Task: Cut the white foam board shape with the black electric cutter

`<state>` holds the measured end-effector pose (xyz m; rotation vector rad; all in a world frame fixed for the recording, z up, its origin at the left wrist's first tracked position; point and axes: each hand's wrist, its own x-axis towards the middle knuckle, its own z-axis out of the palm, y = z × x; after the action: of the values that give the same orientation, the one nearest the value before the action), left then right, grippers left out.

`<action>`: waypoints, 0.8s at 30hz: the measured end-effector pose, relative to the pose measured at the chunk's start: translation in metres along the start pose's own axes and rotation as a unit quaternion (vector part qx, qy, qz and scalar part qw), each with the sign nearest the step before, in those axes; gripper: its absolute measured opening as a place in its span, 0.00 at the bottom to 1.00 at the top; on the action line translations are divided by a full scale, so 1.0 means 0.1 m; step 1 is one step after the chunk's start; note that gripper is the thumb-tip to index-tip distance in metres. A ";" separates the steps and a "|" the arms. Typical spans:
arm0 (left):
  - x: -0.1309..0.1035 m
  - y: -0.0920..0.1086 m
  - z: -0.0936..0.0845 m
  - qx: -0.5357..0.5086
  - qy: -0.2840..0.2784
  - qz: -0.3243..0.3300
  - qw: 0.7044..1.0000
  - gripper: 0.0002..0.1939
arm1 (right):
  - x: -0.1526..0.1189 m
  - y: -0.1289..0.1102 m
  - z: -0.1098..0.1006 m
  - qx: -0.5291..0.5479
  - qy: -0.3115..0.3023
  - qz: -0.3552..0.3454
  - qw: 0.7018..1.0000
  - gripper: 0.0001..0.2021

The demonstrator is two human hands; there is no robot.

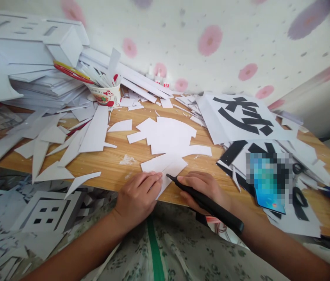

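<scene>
My right hand (204,189) is wrapped around a black craft knife (211,208). Its narrow tip points left at a white foam board piece (167,164) by the table's front edge; the blade itself is hard to make out. A thin line runs across that piece near the tip. With fingers curled together, my left hand (141,191) presses down on the near edge of the same piece, just left of the knife tip. Directly behind lies a larger irregular white cutout (170,134), with a curved strip (198,150) at its right.
White offcuts (56,136) cover the table's left side, below a paper cup (106,95) of tools. On the right lie a sheet with a black character (243,117), a phone (266,183) and black scissors (301,203). Scraps (3,242) fill the space below left.
</scene>
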<state>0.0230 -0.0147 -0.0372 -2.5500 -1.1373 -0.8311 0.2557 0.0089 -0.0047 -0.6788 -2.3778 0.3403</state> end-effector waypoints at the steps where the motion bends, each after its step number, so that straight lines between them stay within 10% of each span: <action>1: 0.00 0.00 0.00 -0.002 0.002 0.000 1.000 0.16 | -0.01 0.00 0.00 -0.004 0.001 -0.003 1.000 0.14; 19: -0.01 -0.01 -0.01 -0.013 0.009 0.003 1.000 0.18 | -0.25 -0.04 -0.04 0.017 0.037 0.000 0.999 0.17; 24: -0.02 -0.04 0.00 -0.010 0.019 0.019 1.000 0.20 | -0.39 -0.05 -0.04 0.087 0.072 0.092 0.989 0.16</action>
<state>0.0191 -0.0134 -0.0391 -2.5518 -1.0723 -0.8823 0.2826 -0.0161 -0.0197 -0.8140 -2.1259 0.5519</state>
